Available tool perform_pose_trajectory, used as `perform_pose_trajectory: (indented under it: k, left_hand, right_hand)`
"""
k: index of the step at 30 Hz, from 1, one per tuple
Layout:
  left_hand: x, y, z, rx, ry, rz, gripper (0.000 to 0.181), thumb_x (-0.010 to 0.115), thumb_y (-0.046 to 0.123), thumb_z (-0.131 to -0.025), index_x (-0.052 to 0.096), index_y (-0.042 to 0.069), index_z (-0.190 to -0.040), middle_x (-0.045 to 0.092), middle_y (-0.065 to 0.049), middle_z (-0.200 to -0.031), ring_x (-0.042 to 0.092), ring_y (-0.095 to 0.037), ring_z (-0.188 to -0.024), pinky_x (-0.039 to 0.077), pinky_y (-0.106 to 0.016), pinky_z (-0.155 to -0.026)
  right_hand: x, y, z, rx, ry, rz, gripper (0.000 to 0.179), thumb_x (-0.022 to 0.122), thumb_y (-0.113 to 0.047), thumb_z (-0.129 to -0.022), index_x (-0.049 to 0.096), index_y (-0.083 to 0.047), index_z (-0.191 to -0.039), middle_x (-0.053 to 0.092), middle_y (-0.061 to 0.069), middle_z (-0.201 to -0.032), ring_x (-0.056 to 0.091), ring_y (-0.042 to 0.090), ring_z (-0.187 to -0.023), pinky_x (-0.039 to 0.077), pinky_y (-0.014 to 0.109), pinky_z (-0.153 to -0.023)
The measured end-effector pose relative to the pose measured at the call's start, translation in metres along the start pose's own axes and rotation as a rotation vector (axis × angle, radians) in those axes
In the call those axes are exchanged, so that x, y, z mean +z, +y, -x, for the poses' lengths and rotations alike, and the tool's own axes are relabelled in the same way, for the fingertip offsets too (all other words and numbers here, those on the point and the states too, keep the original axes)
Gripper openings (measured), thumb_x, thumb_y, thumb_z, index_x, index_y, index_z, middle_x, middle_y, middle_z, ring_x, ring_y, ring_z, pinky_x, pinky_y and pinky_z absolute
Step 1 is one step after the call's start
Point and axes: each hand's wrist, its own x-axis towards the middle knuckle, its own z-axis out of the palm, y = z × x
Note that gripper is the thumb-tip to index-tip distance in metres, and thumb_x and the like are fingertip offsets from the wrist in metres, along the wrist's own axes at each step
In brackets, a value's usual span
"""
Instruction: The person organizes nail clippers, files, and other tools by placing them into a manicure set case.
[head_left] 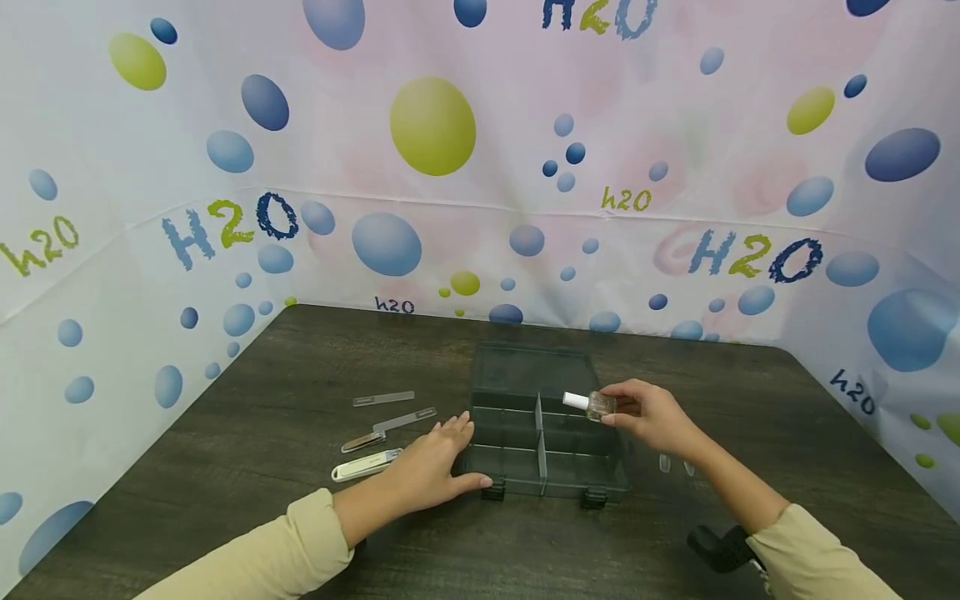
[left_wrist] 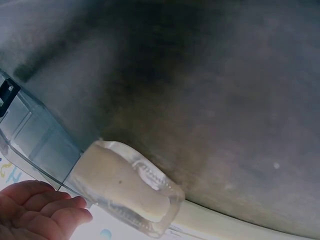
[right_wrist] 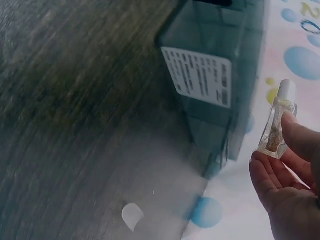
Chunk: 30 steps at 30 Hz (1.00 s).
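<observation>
An organizer box of dark see-through plastic (head_left: 542, 492) stands with its lid (head_left: 532, 367) tipped back, dividers splitting the inside into compartments. At its left side rests my left hand (head_left: 431, 468), fingers extended along the wall and thumb by the front latch. My right hand (head_left: 651, 417) pinches a small glass bottle (head_left: 602, 406) like nail polish, over the box's right rear part. Its white cap (head_left: 576, 401) points left. In the right wrist view the clear bottle (right_wrist: 276, 131) shows brownish glitter inside, between thumb and fingers.
Left of the box lie a cream-handled tool (head_left: 365, 466), a small brown-and-metal tool (head_left: 363, 442) and two clear strips (head_left: 383, 399). Small clear pieces (head_left: 664, 463) lie to the right. A black object (head_left: 718, 547) shows by the right sleeve. A printed curtain (head_left: 487, 208) stands behind the table.
</observation>
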Motion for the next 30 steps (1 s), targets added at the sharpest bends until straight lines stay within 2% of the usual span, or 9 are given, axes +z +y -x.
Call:
perform_pose_trajectory:
  k: [5, 8, 13, 18, 24, 30]
  left_hand:
    - [-0.001, 0.0, 0.001, -0.007, -0.002, -0.002, 0.075, 0.065, 0.044, -0.084, 0.044, -0.01, -0.133, 0.036, -0.026, -0.143, 0.038, -0.039, -0.132, 0.034, -0.051, -0.106]
    - [0.0, 0.0, 0.001, -0.009, 0.002, -0.007, 0.075, 0.065, 0.044, -0.084, 0.044, -0.009, -0.133, 0.036, -0.026, -0.143, 0.038, -0.039, -0.131, 0.034, -0.05, -0.106]
    - [0.001, 0.0, 0.001, -0.003, 0.01, -0.019, 0.075, 0.065, 0.044, -0.084, 0.045, -0.01, -0.132, 0.037, -0.026, -0.142, 0.039, -0.038, -0.131, 0.035, -0.05, -0.106]
    - [0.002, 0.0, 0.0, -0.003, 0.005, -0.019, 0.075, 0.065, 0.045, -0.084, 0.044, -0.01, -0.132, 0.037, -0.025, -0.143, 0.038, -0.038, -0.132, 0.034, -0.05, -0.106]
    - [0.001, 0.001, 0.0, -0.005, 0.001, -0.013, 0.075, 0.065, 0.044, -0.084, 0.044, -0.01, -0.133, 0.036, -0.026, -0.143, 0.037, -0.039, -0.132, 0.034, -0.05, -0.106]
    - [0.001, 0.002, 0.0, -0.007, -0.008, -0.011, 0.075, 0.065, 0.044, -0.084, 0.044, -0.009, -0.133, 0.035, -0.026, -0.144, 0.037, -0.039, -0.132, 0.034, -0.051, -0.106]
  right_hand:
    - [0.011, 0.0, -0.01, -0.032, -0.021, 0.055, 0.035, 0.067, -0.007, -0.083, 0.058, 0.008, -0.114, 0.06, 0.021, -0.107, 0.062, 0.033, -0.094, 0.055, 0.035, -0.077]
    - [0.016, 0.0, -0.016, -0.07, -0.019, 0.12, 0.032, 0.068, -0.004, -0.082, 0.061, 0.009, -0.11, 0.061, 0.019, -0.101, 0.062, 0.029, -0.087, 0.054, 0.034, -0.072]
    - [0.019, 0.0, -0.023, -0.094, -0.033, 0.207, 0.029, 0.07, -0.004, -0.079, 0.063, 0.007, -0.105, 0.062, 0.014, -0.094, 0.058, 0.021, -0.078, 0.049, 0.03, -0.064]
    - [0.019, 0.0, -0.027, -0.125, -0.064, 0.26, 0.027, 0.071, -0.003, -0.078, 0.064, 0.008, -0.102, 0.062, 0.013, -0.091, 0.058, 0.021, -0.079, 0.05, 0.031, -0.065]
    - [0.022, -0.002, -0.031, -0.142, -0.136, 0.329, 0.026, 0.072, -0.003, -0.077, 0.065, 0.007, -0.1, 0.064, 0.013, -0.091, 0.06, 0.024, -0.082, 0.052, 0.033, -0.067]
    - [0.025, -0.007, -0.036, -0.131, -0.23, 0.431, 0.015, 0.072, -0.002, -0.076, 0.068, 0.004, -0.09, 0.065, 0.009, -0.083, 0.062, 0.019, -0.074, 0.051, 0.024, -0.059]
